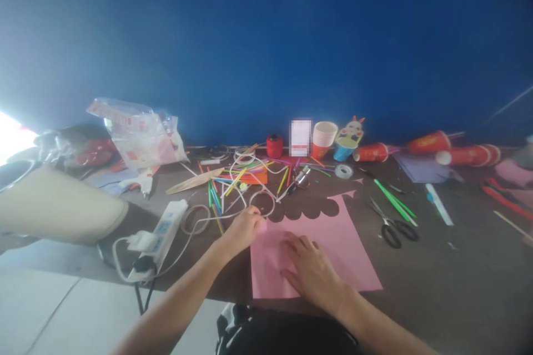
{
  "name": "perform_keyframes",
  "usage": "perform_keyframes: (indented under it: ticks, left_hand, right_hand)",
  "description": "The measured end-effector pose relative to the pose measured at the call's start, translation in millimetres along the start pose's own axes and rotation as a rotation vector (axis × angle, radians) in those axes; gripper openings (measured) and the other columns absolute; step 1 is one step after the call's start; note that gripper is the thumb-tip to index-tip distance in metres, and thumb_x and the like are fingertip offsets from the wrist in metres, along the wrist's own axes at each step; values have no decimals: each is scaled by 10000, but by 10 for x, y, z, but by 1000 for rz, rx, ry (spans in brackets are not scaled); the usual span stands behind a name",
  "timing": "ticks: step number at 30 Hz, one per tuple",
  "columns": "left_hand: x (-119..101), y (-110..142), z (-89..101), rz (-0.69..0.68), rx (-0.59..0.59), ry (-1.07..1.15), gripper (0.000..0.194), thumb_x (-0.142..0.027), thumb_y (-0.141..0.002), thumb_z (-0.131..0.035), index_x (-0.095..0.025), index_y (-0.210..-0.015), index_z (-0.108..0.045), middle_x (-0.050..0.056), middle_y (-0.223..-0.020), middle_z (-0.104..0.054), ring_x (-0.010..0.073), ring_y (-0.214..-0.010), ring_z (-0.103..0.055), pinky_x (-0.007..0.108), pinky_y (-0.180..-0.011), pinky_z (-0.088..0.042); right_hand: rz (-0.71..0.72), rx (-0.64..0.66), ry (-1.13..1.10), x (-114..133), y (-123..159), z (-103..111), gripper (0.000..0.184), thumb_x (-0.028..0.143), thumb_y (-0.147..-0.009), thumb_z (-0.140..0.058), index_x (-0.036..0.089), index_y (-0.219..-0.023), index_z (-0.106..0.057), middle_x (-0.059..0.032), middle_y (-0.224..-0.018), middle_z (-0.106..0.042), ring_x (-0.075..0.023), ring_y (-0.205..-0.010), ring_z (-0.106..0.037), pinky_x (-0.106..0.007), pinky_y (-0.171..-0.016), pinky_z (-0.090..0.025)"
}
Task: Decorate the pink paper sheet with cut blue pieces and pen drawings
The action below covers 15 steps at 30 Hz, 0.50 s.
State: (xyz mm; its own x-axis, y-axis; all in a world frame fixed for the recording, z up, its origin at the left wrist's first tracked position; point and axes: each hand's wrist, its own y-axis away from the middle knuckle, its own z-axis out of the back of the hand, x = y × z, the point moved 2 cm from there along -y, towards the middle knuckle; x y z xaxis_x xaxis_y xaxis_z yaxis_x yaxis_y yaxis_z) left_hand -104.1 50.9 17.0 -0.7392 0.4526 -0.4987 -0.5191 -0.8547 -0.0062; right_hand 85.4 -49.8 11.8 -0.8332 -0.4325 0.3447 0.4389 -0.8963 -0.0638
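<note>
The right hand (312, 269) lies on the pink paper (345, 255), fingers slightly spread. The left hand (244, 228) has curled fingers at its far-left corner; whether they pinch it, I cannot tell

No txt, labels or nos. legible anywhere.

A pixelated patch (300, 137) hides whatever stands beside the cups (325, 136).
</note>
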Motion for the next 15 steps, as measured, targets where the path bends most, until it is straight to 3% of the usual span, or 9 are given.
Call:
perform_keyframes:
  ticks: [4, 9, 15]
  left_hand:
    - [-65, -35, 142, -26, -45, 29, 280, -158, -883, -362, -154, -840, -638, 66, -972, -582, 139, -862, -576, 257, -811, -436]
    - [-165, -79, 236, -57, -36, -80, 273, -167, -884, -374, -167, -947, -639, 78, -1021, -582, 163, -919, -566, 288, -840, -432]
    - [49, 11, 210, -31, 65, -176, 316, -169, -882, -358, -152, -974, -660, 105, -1040, -619, 202, -962, -579, 350, -890, -430]
  right_hand:
    - [-79, -13, -2, 23, -48, -11, 436, 345, -793, -556, 216, -1200, -467, -81, -1298, -458, -278, -1084, -428, -445, -868, -392]
    - [-118, 0, 42, 17, -347, -15, 464, 431, -790, -553, 187, -1178, -483, -125, -1283, -462, -294, -1101, -413, -455, -885, -369]
    - [-129, 3, 41, -2, -533, 24, 476, 443, -777, -569, 208, -1179, -472, -128, -1255, -468, -295, -1109, -409, -451, -885, -360]
